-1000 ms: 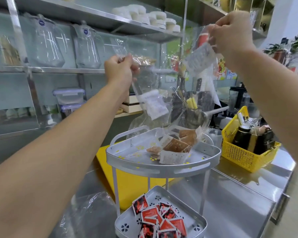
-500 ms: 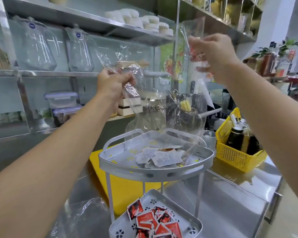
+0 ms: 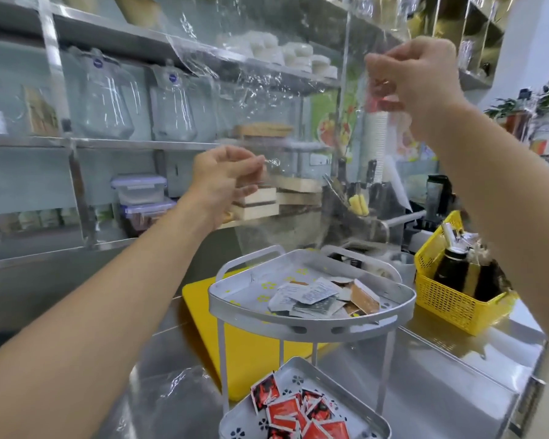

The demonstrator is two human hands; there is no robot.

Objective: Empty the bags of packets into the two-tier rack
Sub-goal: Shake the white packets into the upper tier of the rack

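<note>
Clear plastic bag (image 3: pixel 298 128), see-through and empty-looking, hangs stretched above the two-tier rack (image 3: pixel 311 315), pinched at one edge by the left hand (image 3: pixel 225 175) and at another by the right hand (image 3: pixel 422 80), which is raised higher with fingers clenched on the film. Both forearms reach forward over the rack. Brown and white packets (image 3: pixel 324 297) lie in its upper tray, red packets (image 3: pixel 295 413) in its lower tray.

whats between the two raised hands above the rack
In the head view, the clear plastic bag stretches between the left hand and the right hand, pinched by both, above the rack's top tier.
</note>
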